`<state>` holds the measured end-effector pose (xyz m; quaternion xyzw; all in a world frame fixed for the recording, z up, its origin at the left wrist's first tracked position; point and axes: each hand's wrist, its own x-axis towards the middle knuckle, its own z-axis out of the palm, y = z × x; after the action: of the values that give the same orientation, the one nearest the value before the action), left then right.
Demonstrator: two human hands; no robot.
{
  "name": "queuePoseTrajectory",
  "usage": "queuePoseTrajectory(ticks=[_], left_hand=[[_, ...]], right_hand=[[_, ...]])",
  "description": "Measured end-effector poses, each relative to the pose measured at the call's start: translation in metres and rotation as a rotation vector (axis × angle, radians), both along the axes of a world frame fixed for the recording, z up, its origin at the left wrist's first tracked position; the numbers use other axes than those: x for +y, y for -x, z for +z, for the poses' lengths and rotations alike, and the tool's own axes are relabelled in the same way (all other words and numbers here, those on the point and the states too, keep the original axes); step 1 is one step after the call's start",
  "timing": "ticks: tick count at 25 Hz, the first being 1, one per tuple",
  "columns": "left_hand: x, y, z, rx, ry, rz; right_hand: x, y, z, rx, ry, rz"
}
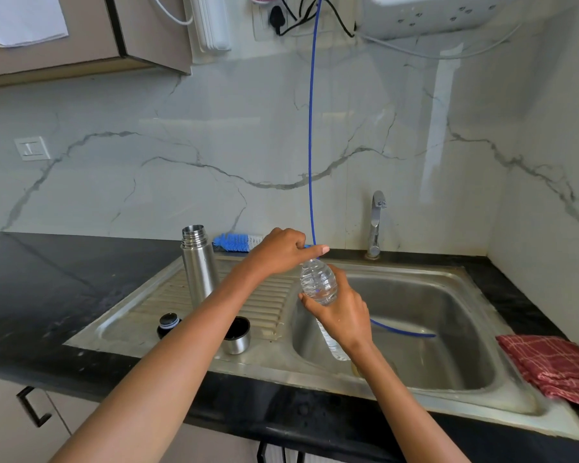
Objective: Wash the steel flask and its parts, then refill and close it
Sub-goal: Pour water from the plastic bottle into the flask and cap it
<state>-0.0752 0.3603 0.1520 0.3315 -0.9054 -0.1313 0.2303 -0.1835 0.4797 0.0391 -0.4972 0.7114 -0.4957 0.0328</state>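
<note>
A black stone counter (47, 295) runs under a marble-patterned wall, with a steel sink unit (482, 392) let into it. On the ribbed drainboard at the left, the steel flask (199, 267) stands upright and open-mouthed; its black stopper (168, 324) and steel cup lid (237, 335) sit just in front of it, partly crossed by the left forearm. A blue bottle brush (236, 242) lies behind, against the wall. Over the basin's edge the left hand (281, 253) is curled, pinching something at the neck of a clear plastic bottle (318, 284), close to a thin blue hose (311, 128) that hangs from above; whether it grips cap or hose cannot be told. The right hand (341, 315) wraps the bottle's body. A tap (376, 225) stands beyond, and a red checked cloth (555, 369) lies at the far right.

The flask is likely rigid, fairly light while empty and slick if wet; it is best grasped round the mid-body, below the threads.
</note>
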Motion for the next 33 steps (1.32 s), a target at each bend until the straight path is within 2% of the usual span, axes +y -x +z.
queuePoseTrajectory(ticks=[2,3,6,7,10,13,17,20,22,24,29,33], left_hand=[[0.002,-0.002,0.001,-0.035,-0.013,0.048],[0.003,-0.005,0.002,0.005,-0.060,0.019],[-0.002,-0.016,0.007,0.273,-0.320,-0.217],[-0.006,-0.020,0.007,0.305,-0.333,-0.286],[-0.010,-0.027,0.009,0.235,-0.256,-0.308],[-0.005,-0.029,0.011,0.227,-0.219,-0.212],[-0.008,-0.027,0.009,0.141,-0.065,-0.070],[-0.009,-0.033,0.013,0.185,-0.154,-0.196],[-0.012,-0.038,0.016,0.161,-0.146,-0.235],[-0.015,-0.040,0.018,0.160,-0.136,-0.214],[-0.018,-0.040,0.016,0.201,-0.254,-0.122],[-0.021,-0.044,0.011,0.259,-0.287,-0.184]], right_hand=[[-0.001,-0.004,0.002,-0.020,0.007,-0.013],[-0.002,-0.005,0.003,-0.042,0.022,-0.009],[-0.008,-0.005,0.007,-0.057,0.056,-0.011],[-0.009,-0.006,0.007,-0.058,0.059,-0.011],[-0.012,-0.009,0.011,-0.070,0.080,-0.003],[-0.014,-0.013,0.009,-0.062,0.063,0.001],[-0.016,-0.016,0.008,-0.056,0.064,0.010],[-0.020,-0.016,0.010,-0.066,0.071,0.003],[-0.023,-0.017,0.012,-0.073,0.067,0.005],[-0.024,-0.019,0.013,-0.075,0.054,0.011],[-0.026,-0.023,0.010,-0.067,0.053,0.038],[-0.031,-0.024,0.007,-0.064,0.060,0.028]])
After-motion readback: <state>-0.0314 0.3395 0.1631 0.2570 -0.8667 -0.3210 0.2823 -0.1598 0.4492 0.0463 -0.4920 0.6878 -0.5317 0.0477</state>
